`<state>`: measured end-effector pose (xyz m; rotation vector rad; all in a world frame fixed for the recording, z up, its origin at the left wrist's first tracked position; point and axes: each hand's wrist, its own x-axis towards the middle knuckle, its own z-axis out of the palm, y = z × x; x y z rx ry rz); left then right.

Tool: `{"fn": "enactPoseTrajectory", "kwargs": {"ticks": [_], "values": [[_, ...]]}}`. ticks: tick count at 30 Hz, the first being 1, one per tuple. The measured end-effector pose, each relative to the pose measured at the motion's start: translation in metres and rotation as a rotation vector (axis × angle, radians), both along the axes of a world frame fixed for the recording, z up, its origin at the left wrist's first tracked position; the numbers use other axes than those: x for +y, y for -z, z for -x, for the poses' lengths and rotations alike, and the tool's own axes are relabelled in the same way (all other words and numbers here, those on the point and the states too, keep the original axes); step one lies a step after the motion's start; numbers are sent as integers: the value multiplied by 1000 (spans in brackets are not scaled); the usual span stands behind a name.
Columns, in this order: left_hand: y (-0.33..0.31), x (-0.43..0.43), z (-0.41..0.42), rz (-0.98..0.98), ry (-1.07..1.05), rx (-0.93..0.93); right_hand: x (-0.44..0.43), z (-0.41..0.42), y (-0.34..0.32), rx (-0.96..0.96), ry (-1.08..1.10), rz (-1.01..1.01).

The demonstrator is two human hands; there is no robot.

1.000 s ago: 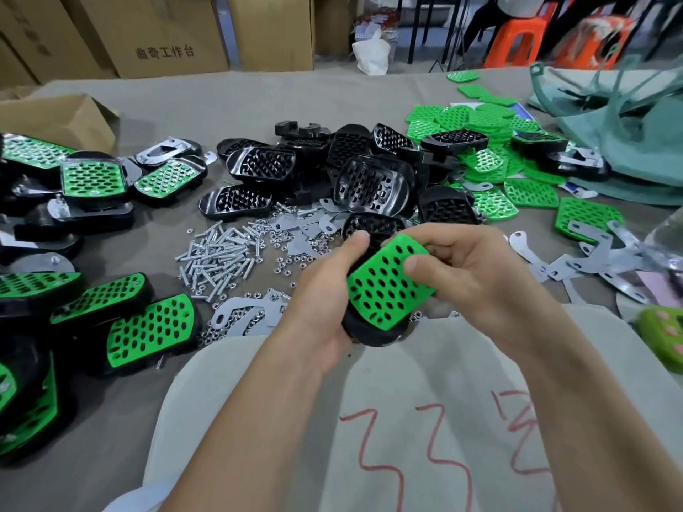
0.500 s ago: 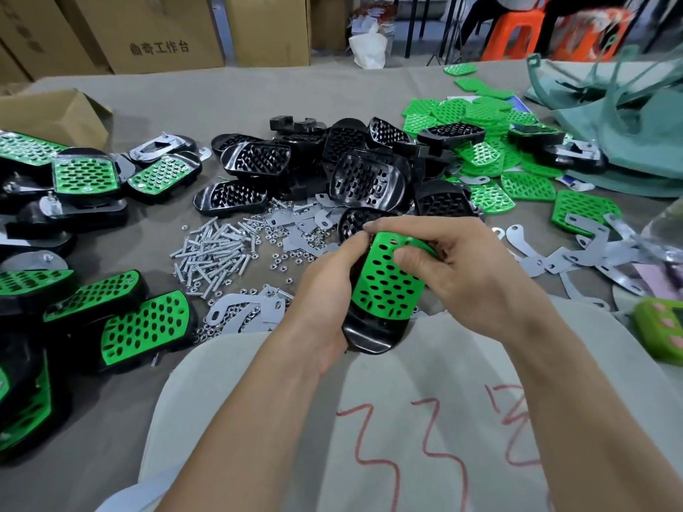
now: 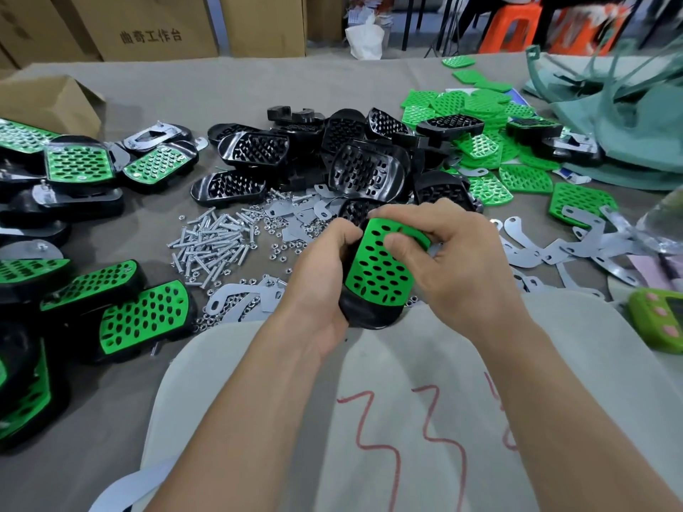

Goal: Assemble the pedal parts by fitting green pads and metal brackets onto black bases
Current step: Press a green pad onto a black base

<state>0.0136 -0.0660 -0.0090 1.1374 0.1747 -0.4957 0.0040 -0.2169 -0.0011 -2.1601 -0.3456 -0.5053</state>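
Gripped the black base (image 3: 369, 315) in the left hand (image 3: 318, 275), just right of the screw pile (image 3: 210, 245). Pinched the green pad (image 3: 377, 267) onto it with the right hand (image 3: 462, 264), thumb on top. Probably needed even pressure along the pad until flush.

Mostly hidden beneath green pad (image 3: 377, 267) and 2 hands: black base (image 3: 369, 315), visible only at near end. Out of sight behind it: most fingers of left hand (image 3: 321, 275). Tucked past pad's far edge: most fingers of right hand (image 3: 465, 267). Cut by left edge: assembled pedals (image 3: 22, 393). Cut at right: green device (image 3: 661, 323). Blurred: teal heap (image 3: 646, 142), clear object (image 3: 665, 223). Too small to count: nuts (image 3: 281, 249).
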Motion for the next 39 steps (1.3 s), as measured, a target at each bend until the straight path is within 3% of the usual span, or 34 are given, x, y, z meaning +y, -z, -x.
{"fn": "enactPoseTrajectory", "kwargs": {"ticks": [4, 12, 16, 19, 23, 32, 39], "values": [[0, 2, 3, 103, 27, -87, 3, -1, 0, -74, 53, -5], [-2, 1, 4, 36, 52, -164, 10, -2, 6, -168, 182, -54], [-2, 0, 5, 59, 48, -165, 9, -7, 10, 104, 143, -328], [-2, 1, 4, 102, 32, -171, 6, -8, 14, 318, 135, -390], [-1, 1, 5, 122, 22, -197, 1, -3, 10, 560, -124, -660], [-1, 3, 7, -10, 29, -311, -1, 5, 4, 569, -207, -825], [-4, -5, 12, -51, -172, -274, 4, 6, 4, 558, -224, -864]]}}
